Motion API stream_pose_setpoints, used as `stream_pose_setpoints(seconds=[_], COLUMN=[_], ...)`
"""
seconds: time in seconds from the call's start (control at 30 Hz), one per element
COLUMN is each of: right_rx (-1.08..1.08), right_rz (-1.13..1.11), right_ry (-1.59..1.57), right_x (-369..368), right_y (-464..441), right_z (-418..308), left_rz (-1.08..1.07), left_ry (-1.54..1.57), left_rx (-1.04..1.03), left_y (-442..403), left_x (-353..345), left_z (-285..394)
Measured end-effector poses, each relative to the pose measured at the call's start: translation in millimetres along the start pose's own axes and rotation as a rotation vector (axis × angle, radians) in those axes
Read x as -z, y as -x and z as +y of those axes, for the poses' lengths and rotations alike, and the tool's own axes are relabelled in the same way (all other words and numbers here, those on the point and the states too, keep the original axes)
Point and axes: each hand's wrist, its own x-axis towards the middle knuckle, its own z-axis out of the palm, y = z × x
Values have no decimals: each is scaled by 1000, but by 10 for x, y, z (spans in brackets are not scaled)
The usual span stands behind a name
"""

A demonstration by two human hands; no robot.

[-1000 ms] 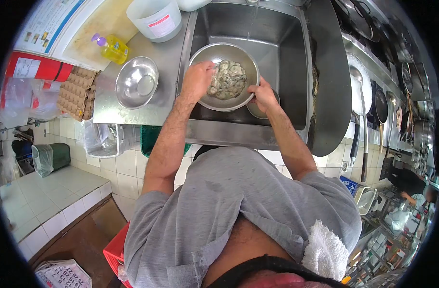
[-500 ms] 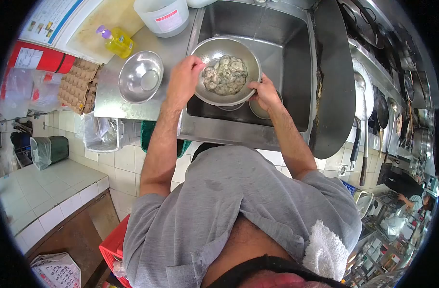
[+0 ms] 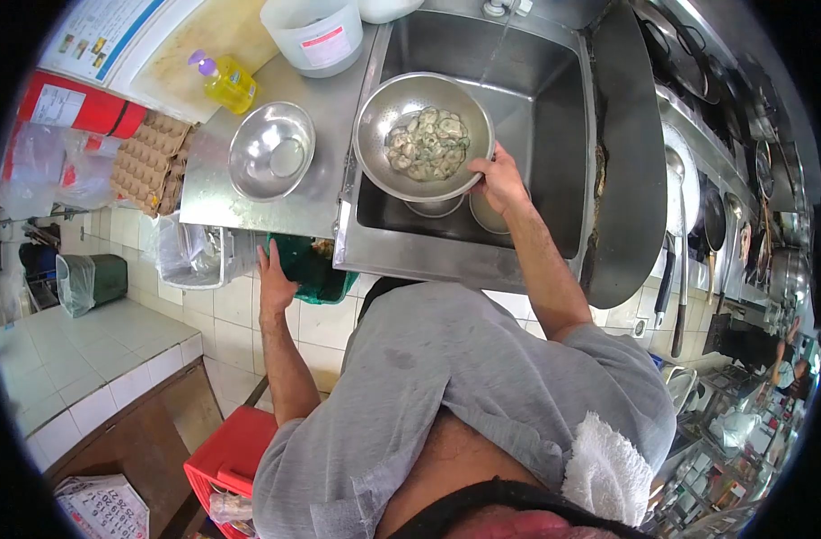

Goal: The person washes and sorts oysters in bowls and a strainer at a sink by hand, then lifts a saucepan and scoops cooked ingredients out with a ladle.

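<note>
Sink (image 3: 446, 265): steel, with a tap (image 3: 494, 9) at its far rim and a thin stream of water (image 3: 498, 47) inside.
Colander (image 3: 379, 121): steel, perforated, over the left half of the sink; whether it rests on anything there, I cannot tell.
Oysters (image 3: 427, 144): shucked, heaped wet in the colander, so also over the sink's left half.
Right hand (image 3: 502, 182): over the sink, its grip closed on the colander's right rim, thumb on the upper side.
Left hand (image 3: 277, 286): off the sink's near left corner, holding nothing visible, grip wide with fingers spread, at the edge of a green bin (image 3: 330, 286); I cannot tell whether they touch.
Small bowls: two inside the sink, one partly under the colander (image 3: 434, 207), one by its near rim.
Counter (image 3: 334, 144): joined to the sink's left side, carrying an empty steel bowl (image 3: 258, 162), a yellow soap bottle (image 3: 231, 87) with purple pump, and a white plastic tub (image 3: 316, 45).
Ladle (image 3: 678, 198): beyond the sink's right side, beside a frying pan (image 3: 714, 220).
</note>
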Motion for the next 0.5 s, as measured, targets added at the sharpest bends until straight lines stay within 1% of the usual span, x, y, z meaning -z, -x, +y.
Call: stream_pose_setpoints(seconds=[0.07,0.1,0.13,0.2,0.23,0.3,0.4,0.43,0.5], right_rx=[13,12,11,8,12,62,52,53,25], right_rz=[8,8,10,3,11,37,15,12,-8], right_ry=[5,14,14,-7,-13,-29,48,45,58], right_x=[-23,-19,-8,23,9,-7,34,5,-53], right_y=[4,22,21,6,25,87,103,126,224], right_z=[-17,-6,10,44,38,19,49,31,-10], left_rz=[-144,-328,-330,104,104,237,83,84,5], left_ry=[-46,-130,-130,-428,-430,-116,294,292,332], left_rx=[88,233,233,31,21,-306,-421,-599,-774], left_y=[-49,-174,-126,-11,-28,-91,-179,-227,-374], left_x=[71,107,78,26,136,449,549,467,199], left_z=[53,-4,-25,-6,181,652,1703,1989,2442])
